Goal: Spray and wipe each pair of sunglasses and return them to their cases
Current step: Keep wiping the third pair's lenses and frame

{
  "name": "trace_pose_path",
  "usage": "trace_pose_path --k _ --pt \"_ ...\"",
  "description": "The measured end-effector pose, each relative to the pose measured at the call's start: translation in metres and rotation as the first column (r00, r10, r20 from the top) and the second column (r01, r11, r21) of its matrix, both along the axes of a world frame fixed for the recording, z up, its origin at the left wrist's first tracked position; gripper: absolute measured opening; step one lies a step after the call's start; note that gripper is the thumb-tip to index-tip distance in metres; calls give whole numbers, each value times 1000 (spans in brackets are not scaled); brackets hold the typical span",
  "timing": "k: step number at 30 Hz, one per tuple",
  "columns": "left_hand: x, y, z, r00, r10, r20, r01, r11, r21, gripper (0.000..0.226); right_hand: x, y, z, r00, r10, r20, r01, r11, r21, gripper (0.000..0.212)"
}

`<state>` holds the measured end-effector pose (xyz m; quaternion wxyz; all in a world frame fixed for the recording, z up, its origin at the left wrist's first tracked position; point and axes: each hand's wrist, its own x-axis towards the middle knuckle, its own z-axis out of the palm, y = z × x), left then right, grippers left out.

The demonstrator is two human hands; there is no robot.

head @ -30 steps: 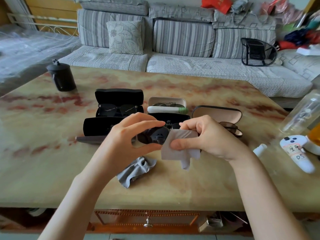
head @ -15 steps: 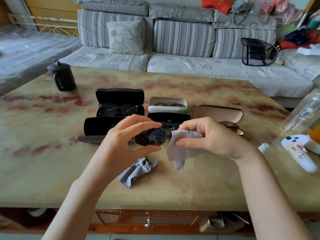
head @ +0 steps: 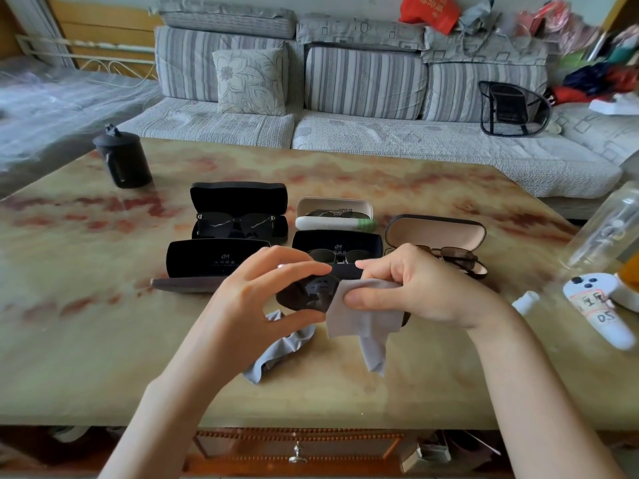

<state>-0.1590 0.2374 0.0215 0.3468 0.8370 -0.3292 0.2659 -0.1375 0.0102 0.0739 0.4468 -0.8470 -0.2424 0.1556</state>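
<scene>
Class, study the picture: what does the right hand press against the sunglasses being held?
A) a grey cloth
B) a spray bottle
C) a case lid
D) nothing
A: the right hand pinches a grey cloth over one lens of the sunglasses, while the left hand grips the frame at the other lens.

I'm looking across a marbled beige-and-red table at a grey striped sofa with a floral cushion. Light's soft and even. There's a colourful clutter heap far right and a wooden drawer under the table's near edge.
</scene>
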Motion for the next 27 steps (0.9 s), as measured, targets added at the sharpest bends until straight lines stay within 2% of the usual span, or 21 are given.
trace_pose_path --k 2,4,10,13,16,18,22,26,27 --pt "1 1 -1 1000 -1 -3 1 1000 19 43 1 -2 -1 998 42 -39 -42 999 -14 24" --pt "2 2 -1 1000 4 0 -4 1000 26 43 1 -6 1 995 59 -76 -62 998 -30 14" --pt "3 2 -1 1000 -2 11 2 999 46 43 2 -17 5 989 71 -132 -79 996 -52 5" --pt "1 4 -1 1000 8 -3 -8 1000 11 44 6 -23 2 997 13 -75 -15 1000 -19 20" --pt "0 5 2 1000 11 -10 -11 1000 -26 45 11 -26 0 998 -30 -60 32 999 30 57" --pt "1 7 2 1000 16 -18 -17 999 -34 45 11 -28 -1 998 -16 -61 20 998 56 67" --pt "1 9 2 1000 21 -11 -21 999 -30 44 3 -32 1 990 67 -122 -55 993 101 46" --pt "0 9 1 1000 17 6 -17 999 -36 44 3 -28 3 991 58 -118 -52 997 52 46" --pt "1 9 1 1000 17 7 -16 999 -36 44 3 -25 3 992 57 -111 -54 998 34 39"
